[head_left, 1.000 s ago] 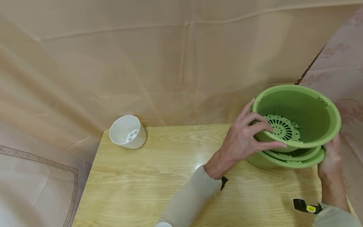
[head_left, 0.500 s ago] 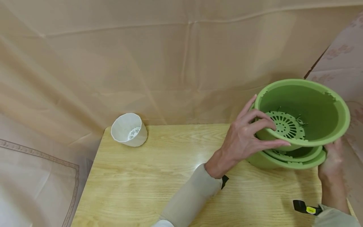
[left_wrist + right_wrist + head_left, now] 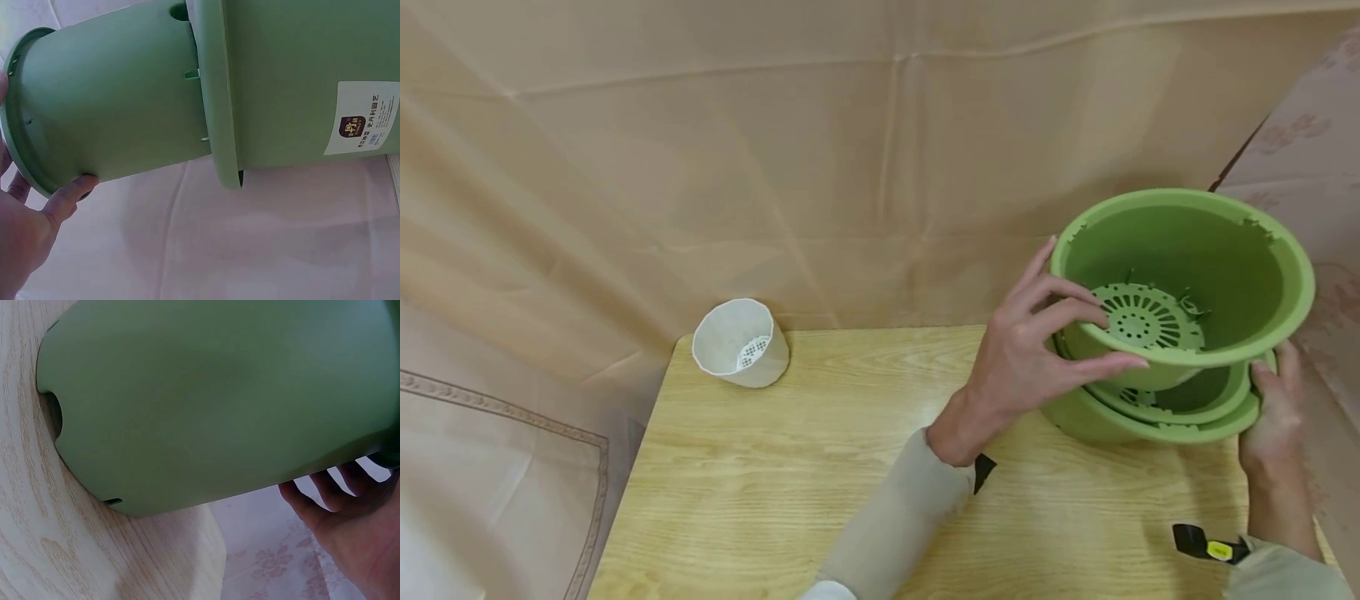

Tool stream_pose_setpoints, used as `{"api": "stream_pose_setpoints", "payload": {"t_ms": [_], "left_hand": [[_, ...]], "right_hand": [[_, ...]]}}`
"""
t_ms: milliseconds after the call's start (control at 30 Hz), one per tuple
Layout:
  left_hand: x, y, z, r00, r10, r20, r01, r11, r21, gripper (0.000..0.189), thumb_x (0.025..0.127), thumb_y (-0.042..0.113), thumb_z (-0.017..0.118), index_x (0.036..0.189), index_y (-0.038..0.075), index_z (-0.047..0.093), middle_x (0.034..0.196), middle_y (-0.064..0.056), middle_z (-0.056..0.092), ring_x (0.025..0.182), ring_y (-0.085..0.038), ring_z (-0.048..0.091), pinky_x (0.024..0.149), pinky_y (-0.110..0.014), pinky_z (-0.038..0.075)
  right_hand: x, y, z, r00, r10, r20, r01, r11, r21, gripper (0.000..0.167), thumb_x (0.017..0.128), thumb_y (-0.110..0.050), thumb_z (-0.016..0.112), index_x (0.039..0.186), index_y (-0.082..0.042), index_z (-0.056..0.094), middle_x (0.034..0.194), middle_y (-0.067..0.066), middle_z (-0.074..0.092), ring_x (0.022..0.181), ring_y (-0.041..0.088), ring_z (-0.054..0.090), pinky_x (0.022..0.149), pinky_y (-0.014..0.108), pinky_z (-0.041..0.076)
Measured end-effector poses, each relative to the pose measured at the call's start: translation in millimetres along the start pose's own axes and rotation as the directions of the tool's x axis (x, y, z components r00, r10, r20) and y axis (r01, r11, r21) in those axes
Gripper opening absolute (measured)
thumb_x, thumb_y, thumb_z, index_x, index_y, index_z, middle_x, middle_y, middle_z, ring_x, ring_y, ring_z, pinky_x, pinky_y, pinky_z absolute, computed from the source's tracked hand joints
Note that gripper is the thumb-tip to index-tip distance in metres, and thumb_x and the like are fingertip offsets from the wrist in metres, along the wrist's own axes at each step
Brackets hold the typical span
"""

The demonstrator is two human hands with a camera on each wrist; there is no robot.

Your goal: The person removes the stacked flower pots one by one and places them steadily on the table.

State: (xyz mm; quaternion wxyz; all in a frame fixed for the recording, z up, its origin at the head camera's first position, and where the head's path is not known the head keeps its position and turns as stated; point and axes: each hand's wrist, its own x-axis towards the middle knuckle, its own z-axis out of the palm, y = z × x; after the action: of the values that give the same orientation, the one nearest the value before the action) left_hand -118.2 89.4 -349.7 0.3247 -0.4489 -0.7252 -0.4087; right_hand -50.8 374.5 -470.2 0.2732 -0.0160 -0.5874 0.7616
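Several green plastic flowerpots stand nested at the table's right. My left hand (image 3: pixel 1022 342) pinches the near-left rim of the top flowerpot (image 3: pixel 1213 275), thumb outside and fingers over the edge. That pot is tilted, with a slotted disc at its bottom, and sits partway up out of the others. In the left wrist view its lower end is still inside the rim below. My right hand (image 3: pixel 1279 417) grips the right rim of the lower flowerpots (image 3: pixel 1086 417), fingers along the outer wall. A white label (image 3: pixel 362 119) shows on the outer pot, whose base is on the table.
A small white pot (image 3: pixel 767 358) with a perforated bottom stands at the back left of the wooden table (image 3: pixel 820 450). A beige cloth (image 3: pixel 820 183) hangs behind the table, and a pinkish patterned cloth (image 3: pixel 1322 200) hangs at the right.
The top flowerpot has risen a little in my left hand, so more of the pot beneath it shows. My right hand keeps its hold on the lower rim. The white pot stays put.
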Motion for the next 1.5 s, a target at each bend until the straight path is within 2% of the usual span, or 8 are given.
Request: {"api": "stream_pose_setpoints", "payload": {"t_ms": [100,167,400,633,800,1033,1500], "left_hand": [[-0.7,-2.3,-1.5,1.000,-0.007,-0.013,0.007,1.000,-0.004,0.043,0.059,0.043,0.095,0.077,0.009,0.076,0.086,-0.001,0.068,0.090,-0.008,0.064,0.120,-0.043,0.026],[-1.3,-3.6,-2.8,1.000,-0.012,-0.022,0.011,1.000,-0.007,0.042,0.060,0.042,0.095,0.076,0.009,0.075,0.086,-0.002,0.068,0.089,-0.009,0.065,0.120,-0.043,0.027],[-2.0,-6.4,-5.8,0.999,-0.019,-0.049,0.018,0.999,-0.033,0.041,0.061,0.039,0.095,0.076,0.008,0.074,0.086,-0.004,0.068,0.089,-0.010,0.067,0.120,-0.044,0.027],[-1.6,-7.2,-10.8,0.997,-0.027,-0.076,0.024,0.999,-0.047,0.040,0.061,0.035,0.096,0.077,0.006,0.074,0.086,-0.006,0.068,0.089,-0.012,0.068,0.120,-0.045,0.028],[-0.8,-11.6,-17.5,0.995,-0.034,-0.098,0.030,0.998,-0.051,0.041,0.060,0.033,0.097,0.078,0.005,0.074,0.086,-0.007,0.068,0.089,-0.013,0.068,0.119,-0.046,0.028],[-3.4,-16.7,-25.1,0.993,-0.041,-0.114,0.035,0.998,-0.048,0.041,0.059,0.030,0.097,0.078,0.004,0.072,0.087,-0.008,0.068,0.089,-0.015,0.068,0.119,-0.048,0.029],[-14.2,-24.2,-39.0,0.992,-0.060,-0.113,0.052,0.996,-0.071,0.037,0.062,0.023,0.096,0.080,0.002,0.071,0.089,-0.010,0.068,0.089,-0.016,0.068,0.118,-0.049,0.029]], "right_hand": [[-2.8,-0.1,1.0,0.999,0.025,-0.029,-0.024,0.999,0.029,0.046,0.101,-0.001,0.028,0.144,0.003,0.043,0.100,0.013,0.063,0.069,0.012,0.064,0.064,0.015,0.054],[-3.5,-0.5,0.8,0.998,0.043,-0.041,-0.041,0.998,0.043,0.045,0.102,-0.002,0.029,0.145,0.002,0.042,0.099,0.012,0.064,0.069,0.012,0.065,0.062,0.014,0.054],[-3.4,-1.3,-0.9,0.994,0.054,-0.094,-0.047,0.996,0.074,0.045,0.100,0.000,0.032,0.143,0.002,0.045,0.108,0.015,0.058,0.073,0.013,0.063,0.062,0.015,0.055],[-1.9,-1.3,-4.7,1.000,-0.011,-0.008,0.012,0.991,0.136,0.044,0.101,0.002,0.030,0.143,0.006,0.043,0.128,0.018,0.052,0.088,0.014,0.064,0.070,0.015,0.056],[-1.5,-2.3,-4.3,1.000,0.006,-0.015,-0.004,0.989,0.150,0.044,0.101,0.003,0.030,0.143,0.005,0.043,0.128,0.018,0.052,0.086,0.014,0.064,0.067,0.016,0.057],[-3.4,-4.5,-2.1,0.996,0.041,-0.078,-0.035,0.996,0.078,0.044,0.101,0.000,0.032,0.144,0.003,0.044,0.128,0.018,0.050,0.082,0.014,0.062,0.064,0.015,0.055],[-5.3,-3.7,-0.7,0.999,0.008,-0.047,-0.005,0.998,0.070,0.044,0.102,0.001,0.032,0.144,0.004,0.044,0.132,0.018,0.050,0.085,0.014,0.064,0.067,0.014,0.056]]}}
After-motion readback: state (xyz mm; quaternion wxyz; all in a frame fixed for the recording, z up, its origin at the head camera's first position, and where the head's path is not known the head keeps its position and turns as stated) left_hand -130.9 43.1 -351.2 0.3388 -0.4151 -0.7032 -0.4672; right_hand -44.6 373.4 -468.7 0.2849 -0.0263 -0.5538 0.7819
